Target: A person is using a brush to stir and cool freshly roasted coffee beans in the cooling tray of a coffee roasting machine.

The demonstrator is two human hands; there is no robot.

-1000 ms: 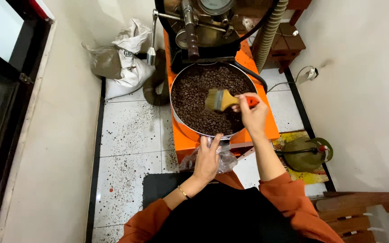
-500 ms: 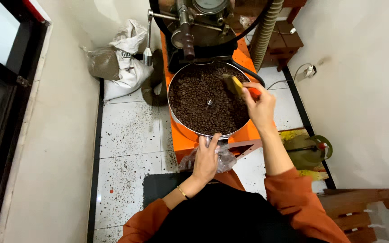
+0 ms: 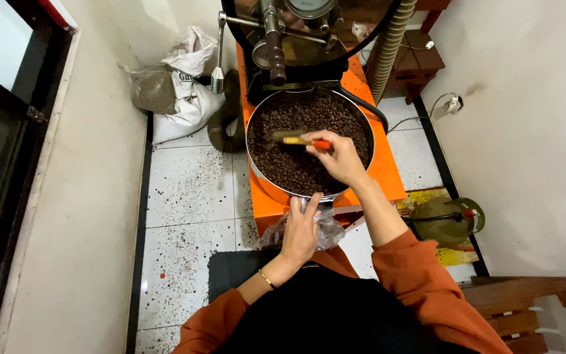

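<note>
A round tray (image 3: 255, 172) of dull grey metal holds dark, matt brown roasted beans (image 3: 302, 167), set on a smooth, glossy orange-painted machine base (image 3: 388, 177). The right hand (image 3: 340, 157) grips a brush (image 3: 296, 139) with a shiny orange and yellow handle that looks plastic, while the left hand (image 3: 301, 229) presses a crinkled, clear plastic bag (image 3: 327, 229). To the far left lie coarse woven sacks (image 3: 178, 85) on glossy white speckled floor tiles (image 3: 185, 190); a ribbed flexible hose (image 3: 388, 52) rises at the far right.

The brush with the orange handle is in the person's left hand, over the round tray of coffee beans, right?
Not quite: the head view shows the brush in the right hand, over the tray of coffee beans.
</note>
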